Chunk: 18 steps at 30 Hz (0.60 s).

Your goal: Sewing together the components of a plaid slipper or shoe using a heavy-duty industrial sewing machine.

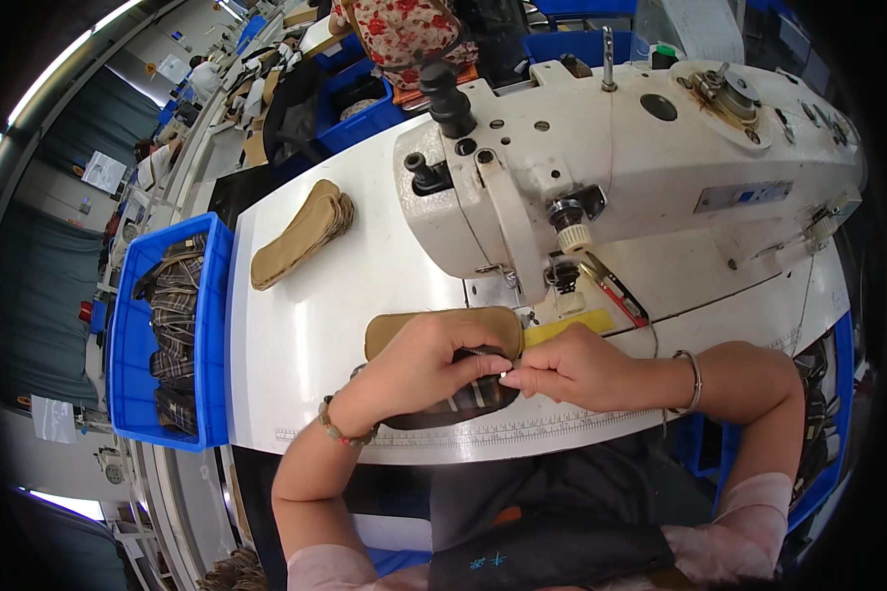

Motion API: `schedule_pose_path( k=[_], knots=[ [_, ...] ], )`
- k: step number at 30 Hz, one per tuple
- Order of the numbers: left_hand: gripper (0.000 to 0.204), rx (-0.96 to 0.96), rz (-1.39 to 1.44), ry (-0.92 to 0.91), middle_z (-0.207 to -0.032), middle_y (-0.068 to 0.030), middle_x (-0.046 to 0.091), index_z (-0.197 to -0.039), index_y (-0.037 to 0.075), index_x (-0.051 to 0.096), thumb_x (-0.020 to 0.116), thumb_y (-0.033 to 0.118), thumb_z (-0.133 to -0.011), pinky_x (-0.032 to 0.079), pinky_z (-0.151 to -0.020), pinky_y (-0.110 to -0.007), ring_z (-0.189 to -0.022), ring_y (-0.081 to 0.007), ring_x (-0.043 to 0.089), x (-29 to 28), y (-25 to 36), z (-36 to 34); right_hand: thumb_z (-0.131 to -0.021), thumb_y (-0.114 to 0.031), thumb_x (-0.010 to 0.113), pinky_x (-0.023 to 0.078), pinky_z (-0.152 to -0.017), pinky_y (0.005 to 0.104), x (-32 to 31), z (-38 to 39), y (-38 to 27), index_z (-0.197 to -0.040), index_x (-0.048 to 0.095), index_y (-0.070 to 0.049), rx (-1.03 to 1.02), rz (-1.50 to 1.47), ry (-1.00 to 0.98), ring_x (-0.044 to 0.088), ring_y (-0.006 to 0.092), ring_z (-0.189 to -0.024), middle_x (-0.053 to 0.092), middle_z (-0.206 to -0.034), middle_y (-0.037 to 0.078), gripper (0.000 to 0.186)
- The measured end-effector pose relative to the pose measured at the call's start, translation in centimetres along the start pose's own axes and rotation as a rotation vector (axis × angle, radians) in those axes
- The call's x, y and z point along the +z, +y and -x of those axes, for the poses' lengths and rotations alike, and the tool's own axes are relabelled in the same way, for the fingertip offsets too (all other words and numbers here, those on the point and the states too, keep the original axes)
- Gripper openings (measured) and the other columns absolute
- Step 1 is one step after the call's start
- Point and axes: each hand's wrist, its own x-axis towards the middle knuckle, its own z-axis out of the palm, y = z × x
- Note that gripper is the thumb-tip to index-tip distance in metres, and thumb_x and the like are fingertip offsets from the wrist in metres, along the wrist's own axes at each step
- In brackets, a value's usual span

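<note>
My left hand [419, 364] pinches the edge of a dark plaid fabric piece [456, 402] beside a rounded tan piece [396, 328] on the sewing table. My right hand [577, 369] meets it at the thumbs, fingers curled on a small pale item [504, 375] too tiny to identify. Just above them stands the white sewing machine [646, 167], its needle area partly hidden. A yellow strip [586, 321] lies by the needle plate, with a red-and-black tool [621, 300] leaning over it.
A stack of tan pieces [296, 236] lies on the white table [266, 374]. A blue bin [217, 295] of plaid fabric stands at left; more bins [360, 128] are at back and right. A person in floral clothing [404, 34] is beyond the machine, another [204, 77] farther off.
</note>
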Motion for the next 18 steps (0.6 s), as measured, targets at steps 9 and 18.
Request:
schedule_pose_path(
  k=[9, 18],
  knots=[
    [0.016, -0.047, -0.223, 0.097, -0.086, -0.0081, 0.073, -0.096, 0.009, 0.078, 0.078, 0.018, -0.083, 0.053, -0.072, -0.034, -0.077, -0.0249, 0.069, -0.2, -3.6, -3.6, -0.093, -0.025, 0.064, 0.05, -0.047, 0.0363, 0.0, 0.6, 0.6, -0.109, 0.071, 0.0, -0.343, 0.983, 0.013, 0.066, 0.0207, -0.055, 0.065, -0.065, 0.006, 0.03],
    [0.015, -0.131, -0.194, 0.083, -0.084, -0.0069, 0.074, -0.094, 0.012, 0.079, 0.08, 0.02, -0.081, 0.054, -0.071, -0.034, -0.076, -0.0258, 0.07, 0.2, -4.5, -4.0, -0.09, -0.014, 0.059, 0.051, -0.048, 0.0361, -0.4, 0.5, 0.6, -0.116, 0.069, 0.003, -0.342, 0.998, -0.045, 0.066, 0.0227, -0.056, 0.066, -0.067, 0.008, 0.032]
  ],
)
